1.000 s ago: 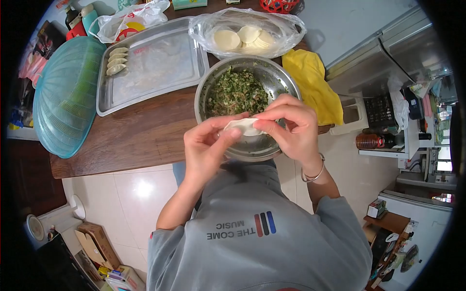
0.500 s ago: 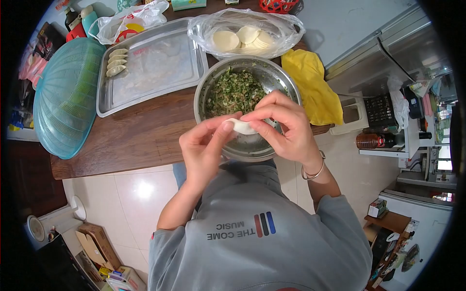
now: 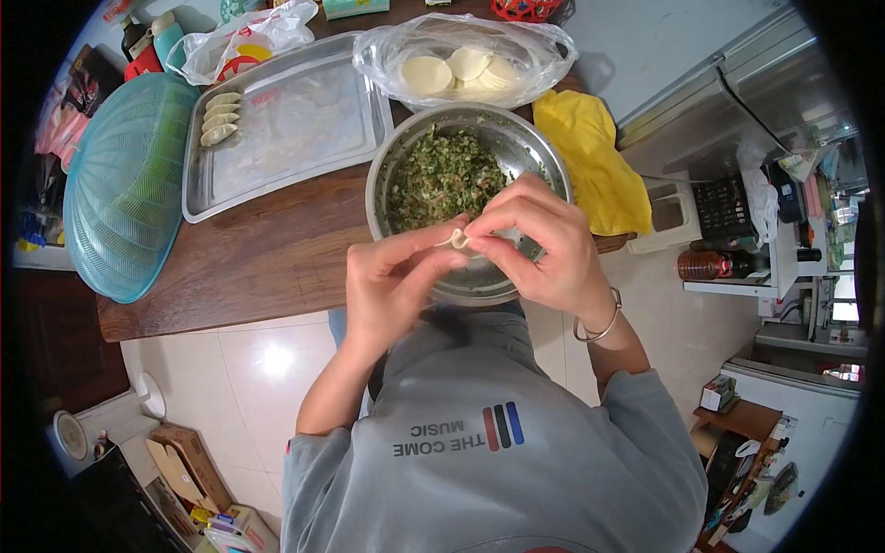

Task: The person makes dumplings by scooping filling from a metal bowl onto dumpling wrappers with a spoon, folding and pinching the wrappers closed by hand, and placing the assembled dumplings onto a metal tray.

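Observation:
Between my two hands a white dumpling (image 3: 459,241) is pinched above the near part of a steel bowl (image 3: 377,175). My left hand (image 3: 392,276) grips its left side with thumb and fingers. On the other side, my right hand (image 3: 544,244) presses the edge between thumb and forefinger. Only a small part of the dumpling shows; the fingers hide the rest. Green chopped filling (image 3: 447,180) lies in the bowl beneath. Several finished dumplings (image 3: 219,120) form a column at the left end of a metal tray (image 3: 277,180).
Behind the bowl, a clear plastic bag (image 3: 383,60) holds round wrappers (image 3: 427,76). A yellow cloth (image 3: 590,166) lies right of the bowl. At the left stands a teal mesh food cover (image 3: 124,189). The wooden table's (image 3: 230,267) front edge runs near my body.
The dumpling has turned between my fingers, so less of its white side shows now. My left fingers have shifted slightly right, closer to my right fingertips.

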### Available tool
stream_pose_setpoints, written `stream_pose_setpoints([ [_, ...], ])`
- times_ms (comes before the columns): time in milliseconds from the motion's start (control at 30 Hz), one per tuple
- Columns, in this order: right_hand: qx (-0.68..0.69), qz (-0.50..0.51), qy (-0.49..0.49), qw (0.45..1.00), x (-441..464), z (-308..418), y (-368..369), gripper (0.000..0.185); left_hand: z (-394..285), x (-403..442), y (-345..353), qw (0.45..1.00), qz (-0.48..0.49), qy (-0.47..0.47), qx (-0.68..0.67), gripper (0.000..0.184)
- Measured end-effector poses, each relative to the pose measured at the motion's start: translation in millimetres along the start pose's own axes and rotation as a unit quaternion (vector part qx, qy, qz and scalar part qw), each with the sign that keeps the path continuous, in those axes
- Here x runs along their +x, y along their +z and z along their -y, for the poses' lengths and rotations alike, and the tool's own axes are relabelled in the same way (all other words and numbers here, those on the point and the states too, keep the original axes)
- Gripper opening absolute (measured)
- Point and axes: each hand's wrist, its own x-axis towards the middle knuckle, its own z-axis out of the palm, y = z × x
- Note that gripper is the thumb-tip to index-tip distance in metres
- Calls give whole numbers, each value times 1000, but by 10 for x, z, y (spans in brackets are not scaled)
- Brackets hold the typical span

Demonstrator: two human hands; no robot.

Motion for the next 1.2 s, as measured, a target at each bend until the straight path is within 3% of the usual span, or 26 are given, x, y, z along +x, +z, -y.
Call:
stream_pose_setpoints([
  [100,1,1,-12,1000,11,-3,-1,11,25,1,-14,998,30,-26,-40,21],
  [333,4,-34,8,999,-13,-71,53,20,22,17,45,991,-22,-69,-110,19],
  [400,68,0,137,988,-39,-22,54,33,16,13,43,990,-25,-68,-120,18],
  [433,69,1,137,988,-45,-9,54,33,1,0,39,994,-36,-64,-77,17],
  [500,122,48,188,973,-52,11,52,52,0,-17,43,996,-46,-61,-33,16],
  [567,113,70,186,973,-54,30,48,58,34,-28,61,995,-78,27,47,15],
  [600,105,93,184,973,-56,37,50,64,66,-24,73,995,-78,27,48,15],
  [667,163,73,223,958,-95,31,92,59,125,-10,89,984,-92,126,84,16],
  [700,221,54,262,938,-114,19,111,55,119,-14,78,984,-91,126,84,16],
  [800,242,47,256,935,-146,-58,79,45,77,-15,55,989,-83,97,73,18],
  [867,239,55,250,937,-129,-41,56,44,45,0,89,995,-91,20,-17,19],
  [1000,232,69,256,936,-119,-26,44,42,100,0,64,996,-74,49,-8,20],
  [1100,230,64,248,939,-144,-48,67,42,32,-21,52,997,-75,3,-14,20],
  [1200,240,61,249,936,-134,8,85,41,-11,-35,28,990,-90,21,105,17],
])
